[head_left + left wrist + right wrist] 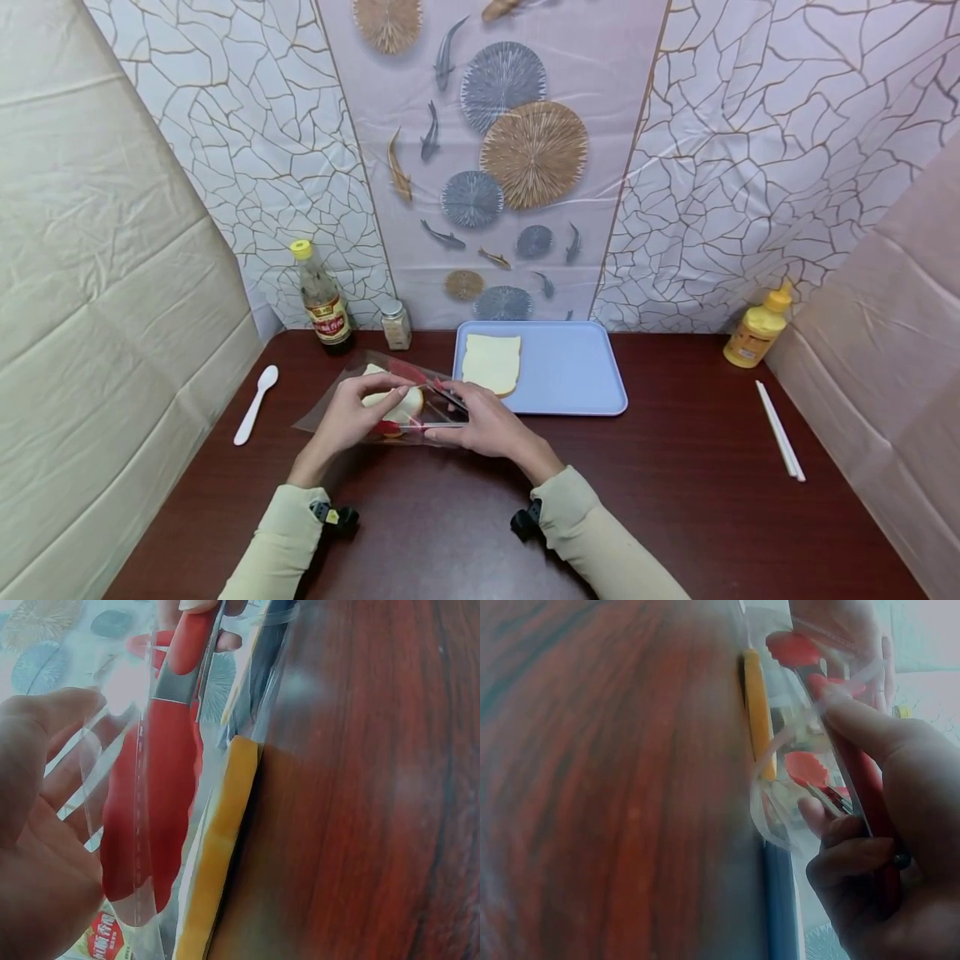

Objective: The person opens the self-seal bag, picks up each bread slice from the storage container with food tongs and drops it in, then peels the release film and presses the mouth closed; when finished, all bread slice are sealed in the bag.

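A clear plastic bag (324,410) lies on the table in front of me, with a slice of bread (403,405) inside. My left hand (358,410) pinches the bag's upper side near its mouth between thumb and fingers. From the right, my right hand (491,421) grips a pair of tongs (859,769) with red tips and metal arms. The tongs are spread, their red tips (154,802) reaching into the bag around the bread. In the left wrist view, the slice's brown-yellow crust (225,832) stands beside one tip.
Behind the right hand, a blue tray (570,367) bears another bread slice (491,363). A yellow-capped sauce bottle (327,308) and a small spice jar (395,325) stand at back left. A white spoon (256,406) lies left; a yellow squeeze bottle (756,329) and white chopsticks (780,431) are right.
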{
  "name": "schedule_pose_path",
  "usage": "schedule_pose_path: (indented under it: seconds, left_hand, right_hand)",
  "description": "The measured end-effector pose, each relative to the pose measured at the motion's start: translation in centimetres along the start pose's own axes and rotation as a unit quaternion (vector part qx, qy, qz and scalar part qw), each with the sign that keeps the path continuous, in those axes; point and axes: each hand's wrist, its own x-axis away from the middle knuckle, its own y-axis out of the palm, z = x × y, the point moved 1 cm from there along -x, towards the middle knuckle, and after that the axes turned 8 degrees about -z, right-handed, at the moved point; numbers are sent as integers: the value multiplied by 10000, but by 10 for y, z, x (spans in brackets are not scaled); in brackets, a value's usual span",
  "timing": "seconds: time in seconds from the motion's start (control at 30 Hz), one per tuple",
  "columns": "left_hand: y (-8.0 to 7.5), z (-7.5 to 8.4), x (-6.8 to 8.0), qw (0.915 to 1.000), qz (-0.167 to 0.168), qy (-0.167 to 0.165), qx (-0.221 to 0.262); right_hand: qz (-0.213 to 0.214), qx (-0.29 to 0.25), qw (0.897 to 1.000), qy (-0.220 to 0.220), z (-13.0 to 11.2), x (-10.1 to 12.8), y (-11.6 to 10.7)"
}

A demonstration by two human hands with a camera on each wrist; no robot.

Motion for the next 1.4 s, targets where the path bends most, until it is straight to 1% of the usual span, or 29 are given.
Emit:
schedule_pose_path:
  seconds: [0.2, 0.4, 0.5, 0.63, 0.77, 0.9, 1.0, 1.07, 1.13, 1.3, 1.4]
  left_hand:
    - [-1, 2, 1, 10000, 74, 24, -17]
    - [-2, 1, 2, 9992, 371, -128, -23]
    - [-1, 0, 3, 9989, 406, -218, -19]
    - [2, -3, 2, 9991, 324, -258, -36]
    - [5, -7, 2, 9988, 258, -313, -285]
    - [6, -12, 1, 9973, 336, -352, -548]
    - [3, -17, 2, 9962, 490, -372, -614]
    - [0, -20, 3, 9951, 591, -422, -677]
    - [-3, -23, 4, 9944, 647, -470, -687]
    - [-6, -22, 4, 9952, 596, -528, -561]
    - [-7, -20, 4, 9950, 600, -589, -540]
  right_hand:
    - [149, 259, 9995, -132, 1, 2, 0]
    - [373, 423, 9984, -102, 6, 12, -5]
    - [403, 459, 9981, -46, 10, 22, -9]
    - [344, 383, 9986, -127, 17, 43, -18]
    - [361, 389, 9984, -199, 23, 66, -29]
    - [520, 520, 9973, -30, 32, 82, -41]
    - [703, 536, 9960, 138, 38, 85, -47]
    - [876, 547, 9943, 250, 40, 85, -49]
    - [1033, 527, 9922, 464, 40, 84, -50]
    - [1333, 579, 9829, 1128, 35, 75, -45]
    - [1444, 571, 9783, 1375, 33, 71, -41]
